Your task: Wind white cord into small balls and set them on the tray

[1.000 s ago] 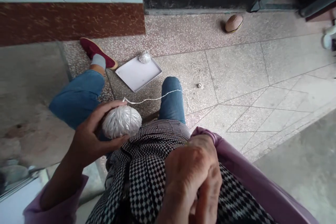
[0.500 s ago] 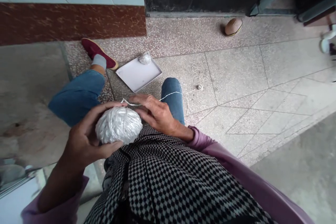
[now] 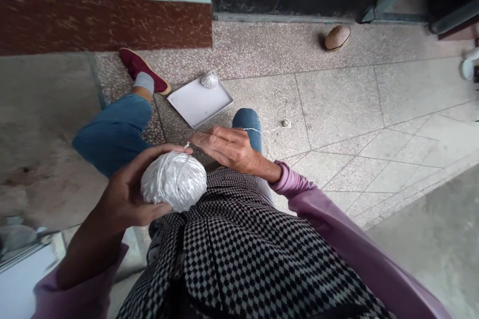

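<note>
My left hand (image 3: 129, 194) cups a large ball of white string (image 3: 174, 181) just above my lap. My right hand (image 3: 226, 147) lies flat beside the ball's upper right, fingers pinching the loose strand (image 3: 262, 132) where it leaves the ball. That strand runs over my right knee (image 3: 247, 122) to a small tangle of string (image 3: 282, 109) on the floor. I wear a checked top and purple sleeves.
A white tray (image 3: 196, 104) lies on the speckled floor between my legs, with a small ball of string (image 3: 209, 79) at its far corner. A red shoe (image 3: 144, 70) is on my left foot. A brown shoe (image 3: 337, 37) rests near the dark doorway.
My right hand went from low near my lap up to the ball and now holds the strand against it. The left hand kept the ball, turning it slightly.
</note>
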A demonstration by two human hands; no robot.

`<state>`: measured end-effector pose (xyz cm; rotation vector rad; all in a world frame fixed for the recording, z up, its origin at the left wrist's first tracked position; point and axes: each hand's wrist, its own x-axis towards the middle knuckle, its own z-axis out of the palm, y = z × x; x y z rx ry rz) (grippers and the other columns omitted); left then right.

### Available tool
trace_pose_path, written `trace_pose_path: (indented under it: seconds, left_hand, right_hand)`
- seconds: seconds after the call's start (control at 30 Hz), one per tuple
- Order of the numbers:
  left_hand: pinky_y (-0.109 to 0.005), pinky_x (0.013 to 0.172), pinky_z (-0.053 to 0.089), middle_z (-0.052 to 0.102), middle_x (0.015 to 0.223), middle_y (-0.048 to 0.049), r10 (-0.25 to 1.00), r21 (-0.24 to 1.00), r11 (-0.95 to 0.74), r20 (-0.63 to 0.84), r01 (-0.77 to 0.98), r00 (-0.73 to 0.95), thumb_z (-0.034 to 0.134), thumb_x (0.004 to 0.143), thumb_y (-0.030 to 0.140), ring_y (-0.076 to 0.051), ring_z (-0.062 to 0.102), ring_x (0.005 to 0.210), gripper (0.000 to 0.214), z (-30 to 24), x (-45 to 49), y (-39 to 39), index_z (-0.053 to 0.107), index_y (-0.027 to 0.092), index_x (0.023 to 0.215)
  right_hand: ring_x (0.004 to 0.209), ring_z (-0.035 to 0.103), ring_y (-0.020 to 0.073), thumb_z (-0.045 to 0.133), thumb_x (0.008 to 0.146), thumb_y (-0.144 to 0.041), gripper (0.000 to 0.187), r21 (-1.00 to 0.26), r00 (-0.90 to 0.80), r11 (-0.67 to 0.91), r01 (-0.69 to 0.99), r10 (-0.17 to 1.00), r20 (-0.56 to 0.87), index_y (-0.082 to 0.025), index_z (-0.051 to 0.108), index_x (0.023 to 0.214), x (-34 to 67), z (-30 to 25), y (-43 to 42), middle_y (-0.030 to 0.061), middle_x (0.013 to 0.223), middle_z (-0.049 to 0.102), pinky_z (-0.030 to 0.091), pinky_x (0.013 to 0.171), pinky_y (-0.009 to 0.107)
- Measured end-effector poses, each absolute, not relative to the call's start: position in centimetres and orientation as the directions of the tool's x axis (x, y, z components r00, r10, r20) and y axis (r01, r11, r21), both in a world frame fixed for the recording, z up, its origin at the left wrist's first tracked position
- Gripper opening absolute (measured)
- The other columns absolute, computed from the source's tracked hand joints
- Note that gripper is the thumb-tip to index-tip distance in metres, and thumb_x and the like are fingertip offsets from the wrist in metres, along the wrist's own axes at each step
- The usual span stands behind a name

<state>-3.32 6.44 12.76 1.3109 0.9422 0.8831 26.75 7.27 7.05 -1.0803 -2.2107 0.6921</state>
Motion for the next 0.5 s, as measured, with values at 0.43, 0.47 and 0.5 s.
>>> trace_pose_path:
  seconds: [0.43,0.47,0.5]
  left_hand:
    - [-0.055,0.125,0.077,0.096,0.147,-0.0087,0.86,0.894,-0.374,0.235,0.246,0.452,0.121,0.06,0.039,-0.043,0.092,0.128,0.097,12.3,-3.8,6.1,0.098,0.038,0.154]
    - [-0.054,0.121,0.078,0.096,0.145,-0.01,0.89,0.93,-0.304,0.2,0.206,0.411,0.122,0.056,0.039,-0.043,0.092,0.128,0.097,12.2,-3.5,5.7,0.099,0.036,0.151]
    - [-0.053,0.119,0.079,0.096,0.144,-0.0116,0.925,0.967,-0.209,0.146,0.146,0.352,0.123,0.056,0.04,-0.044,0.092,0.129,0.095,12.1,-3.0,5.4,0.099,0.034,0.147]
  right_hand:
    - [0.053,0.02,0.0102,0.087,0.121,-0.073,0.055,-0.71,-0.704,-0.63,-0.315,0.656,-0.27,-0.026,0.066,0.103,25.1,7.1,7.6,-0.0155,0.063,0.026,0.029,0.046,0.022]
    - [0.052,0.02,0.0096,0.089,0.119,-0.075,0.057,-0.708,-0.7,-0.619,-0.34,0.669,-0.249,-0.026,0.065,0.103,25.0,6.6,7.5,-0.0159,0.063,0.027,0.027,0.046,0.021]
    - [0.053,0.021,0.009,0.09,0.119,-0.076,0.058,-0.721,-0.689,-0.597,-0.352,0.687,-0.232,-0.026,0.065,0.103,25.0,6.2,7.4,-0.0157,0.063,0.03,0.026,0.046,0.021]
